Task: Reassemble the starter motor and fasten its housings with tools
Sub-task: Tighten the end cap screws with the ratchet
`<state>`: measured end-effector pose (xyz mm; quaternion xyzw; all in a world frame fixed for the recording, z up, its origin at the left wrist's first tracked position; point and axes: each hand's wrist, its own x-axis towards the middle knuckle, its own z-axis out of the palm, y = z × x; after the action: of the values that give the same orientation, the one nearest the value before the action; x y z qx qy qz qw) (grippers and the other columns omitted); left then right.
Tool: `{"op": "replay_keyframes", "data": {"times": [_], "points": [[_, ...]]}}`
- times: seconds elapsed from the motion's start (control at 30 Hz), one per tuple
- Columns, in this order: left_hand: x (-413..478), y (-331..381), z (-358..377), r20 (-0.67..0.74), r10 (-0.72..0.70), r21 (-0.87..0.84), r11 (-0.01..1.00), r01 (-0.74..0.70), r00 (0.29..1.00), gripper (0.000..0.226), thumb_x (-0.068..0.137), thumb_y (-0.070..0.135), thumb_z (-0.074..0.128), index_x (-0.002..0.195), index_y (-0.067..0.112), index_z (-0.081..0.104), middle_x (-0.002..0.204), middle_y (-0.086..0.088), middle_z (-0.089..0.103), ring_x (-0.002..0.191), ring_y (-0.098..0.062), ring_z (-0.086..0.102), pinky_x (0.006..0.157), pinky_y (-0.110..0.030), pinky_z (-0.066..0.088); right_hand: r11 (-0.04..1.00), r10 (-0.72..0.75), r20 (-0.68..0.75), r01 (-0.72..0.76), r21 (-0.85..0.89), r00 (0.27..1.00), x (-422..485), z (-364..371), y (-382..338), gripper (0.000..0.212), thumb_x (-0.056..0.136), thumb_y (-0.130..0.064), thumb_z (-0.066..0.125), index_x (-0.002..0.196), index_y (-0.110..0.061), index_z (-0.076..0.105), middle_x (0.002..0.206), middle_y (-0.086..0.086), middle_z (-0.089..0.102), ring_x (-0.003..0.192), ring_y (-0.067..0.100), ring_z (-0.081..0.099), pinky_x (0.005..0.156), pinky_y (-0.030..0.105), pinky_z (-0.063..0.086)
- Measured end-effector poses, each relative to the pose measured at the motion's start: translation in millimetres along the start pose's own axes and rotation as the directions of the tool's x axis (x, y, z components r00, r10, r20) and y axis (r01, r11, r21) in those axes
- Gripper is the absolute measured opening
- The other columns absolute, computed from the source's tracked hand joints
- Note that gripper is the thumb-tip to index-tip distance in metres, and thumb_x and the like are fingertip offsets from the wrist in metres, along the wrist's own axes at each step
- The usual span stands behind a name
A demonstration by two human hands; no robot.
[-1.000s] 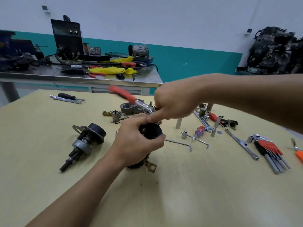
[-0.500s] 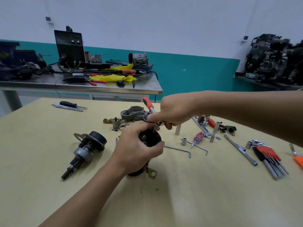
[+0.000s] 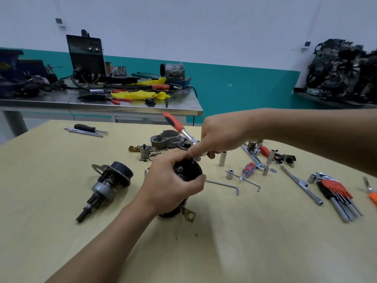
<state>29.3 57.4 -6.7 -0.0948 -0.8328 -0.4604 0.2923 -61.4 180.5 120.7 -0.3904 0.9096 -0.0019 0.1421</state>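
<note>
A black cylindrical starter motor housing (image 3: pixel 188 171) stands upright on the wooden table (image 3: pixel 244 242). My left hand (image 3: pixel 169 184) grips it round its side. My right hand (image 3: pixel 220 137) holds the head of a ratchet wrench (image 3: pixel 179 129), whose red handle points up and to the left. The wrench's socket sits on a fastener at the far edge of the housing's top. A brass tab (image 3: pixel 189 215) sticks out at the housing's base. The armature with its drive gear (image 3: pixel 106 186) lies on the table to the left. A grey cast nose housing (image 3: pixel 165 138) lies behind.
Loose sockets (image 3: pixel 222 158), a small screwdriver (image 3: pixel 247 169), hex keys (image 3: pixel 224 183), an extension bar (image 3: pixel 295 178) and a red hex key set (image 3: pixel 336 193) lie to the right. Small parts (image 3: pixel 145 151) sit behind the housing. A black screwdriver (image 3: pixel 84 127) lies far left. A steel bench (image 3: pixel 102 103) stands beyond.
The ratchet handle has swung from far left to pointing up and back left, over the housing. My left hand has kept its grip on the housing.
</note>
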Motion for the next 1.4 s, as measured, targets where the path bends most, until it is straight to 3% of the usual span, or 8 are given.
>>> {"op": "replay_keyframes", "data": {"times": [0.23,0.33,0.5,0.67,0.83,1.13,1.27,1.4], "points": [[-0.5,3.5,-1.0,0.082,-0.091,0.014,0.996,0.090,0.993,0.018,0.078,0.034,0.077,0.088,0.030,0.064,0.077,0.006,0.068,0.070,-0.011,0.067,0.063,-0.037,0.057,0.900,-0.302,-0.055,0.266,-0.344,0.952,-18.6,-2.9,-10.5,0.016,0.090,-0.041,0.072,0.092,-0.025,0.072,0.075,-0.008,0.065,0.065,0.010,0.058,0.054,0.021,0.043],[-1.4,1.5,0.9,0.074,-0.114,0.051,0.993,0.110,0.991,0.020,0.081,0.034,0.077,0.084,0.039,0.058,0.074,0.016,0.063,0.068,-0.001,0.062,0.062,-0.016,0.048,0.760,-0.322,0.027,0.275,-0.589,0.946,-19.4,-5.1,-20.5,0.027,0.096,-0.041,0.064,0.074,-0.028,0.056,0.063,-0.009,0.055,0.052,0.007,0.050,0.039,0.014,0.037],[-2.1,-0.3,1.9,0.022,-0.038,0.022,0.999,0.037,0.999,0.011,0.075,0.030,0.076,0.073,0.028,0.065,0.072,0.014,0.067,0.067,-0.004,0.064,0.064,-0.015,0.048,0.596,-0.316,0.183,0.345,-0.725,0.931,-8.0,-9.5,-30.3,0.032,0.100,-0.045,0.051,0.076,-0.023,0.054,0.060,-0.006,0.049,0.049,0.008,0.046,0.040,0.016,0.031],[0.7,-4.4,0.2,0.000,-0.011,-0.072,0.997,0.011,1.000,0.018,0.072,0.018,0.078,0.070,0.025,0.061,0.064,0.009,0.063,0.061,-0.006,0.061,0.059,-0.022,0.049,0.710,-0.407,0.123,0.398,-0.580,0.905,13.7,-5.7,-23.8,0.043,0.101,-0.039,0.047,0.061,-0.023,0.049,0.054,-0.004,0.045,0.045,0.011,0.042,0.040,0.022,0.035],[3.2,-2.1,5.0,-0.061,-0.057,-0.096,0.994,0.051,0.997,0.028,0.070,0.022,0.081,0.091,0.020,0.063,0.076,0.007,0.067,0.071,-0.010,0.065,0.063,-0.024,0.054,0.981,-0.187,-0.338,0.161,-0.104,0.922,21.1,34.3,-0.6,0.048,0.097,-0.039,0.050,0.053,-0.021,0.050,0.045,-0.007,0.041,0.040,0.010,0.038,0.033,0.018,0.028],[3.9,5.9,11.4,-0.144,-0.041,-0.068,0.997,0.032,0.989,0.024,0.067,0.027,0.076,0.084,0.014,0.065,0.074,-0.003,0.066,0.070,-0.024,0.064,0.062,-0.043,0.054,0.937,0.222,-0.375,-0.091,0.338,0.900,32.8,47.2,-3.7,0.037,0.097,-0.032,0.047,0.064,-0.016,0.053,0.055,-0.002,0.046,0.048,0.014,0.042,0.023,0.015,0.020],[3.9,4.3,8.7,-0.058,0.040,-0.054,0.998,-0.043,0.998,0.015,0.071,0.020,0.079,0.080,0.020,0.066,0.070,0.007,0.063,0.066,-0.014,0.062,0.057,-0.029,0.051,0.941,-0.331,-0.475,0.324,-0.099,0.815,23.7,45.5,14.0,0.051,0.095,-0.046,0.038,0.052,-0.019,0.046,0.042,-0.007,0.036,0.040,0.013,0.033,0.036,0.026,0.026],[8.4,7.5,9.5,0.071,0.107,-0.001,0.994,-0.107,0.992,0.030,0.076,0.009,0.078,0.070,0.028,0.055,0.063,0.014,0.054,0.056,-0.005,0.055,0.052,-0.013,0.040,0.459,-0.886,-0.189,0.745,-0.483,0.423,25.8,25.6,30.6,0.046,0.101,-0.033,0.042,0.065,-0.011,0.060,0.052,-0.002,0.045,0.042,0.021,0.037,0.040,0.030,0.034]]}}
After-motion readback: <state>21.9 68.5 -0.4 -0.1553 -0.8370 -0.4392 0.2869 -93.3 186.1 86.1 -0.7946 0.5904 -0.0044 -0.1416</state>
